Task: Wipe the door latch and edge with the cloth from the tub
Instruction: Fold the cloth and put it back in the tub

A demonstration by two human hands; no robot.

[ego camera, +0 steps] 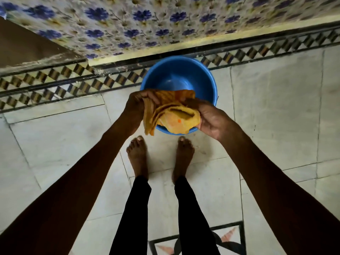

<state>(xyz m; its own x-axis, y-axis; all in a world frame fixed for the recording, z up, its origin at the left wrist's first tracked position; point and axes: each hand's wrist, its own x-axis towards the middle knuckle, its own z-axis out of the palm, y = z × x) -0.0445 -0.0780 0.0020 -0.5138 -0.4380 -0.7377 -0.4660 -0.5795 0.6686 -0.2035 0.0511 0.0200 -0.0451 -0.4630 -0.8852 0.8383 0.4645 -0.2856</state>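
An orange-yellow cloth (171,115) with darker stripes hangs bunched between both my hands, above the near rim of a blue plastic tub (176,76) that stands on the floor. My left hand (139,103) grips the cloth's left side near the top. On the right, my right hand (211,118) pinches its folded edge. The tub's inside looks bare. A brown door panel (27,46) shows at the upper left; no latch is visible.
A wall of blue-flower tiles (165,21) rises behind the tub, with a black-and-yellow patterned floor border (55,78) along its base. My bare feet (160,153) stand on pale marble floor just in front of the tub.
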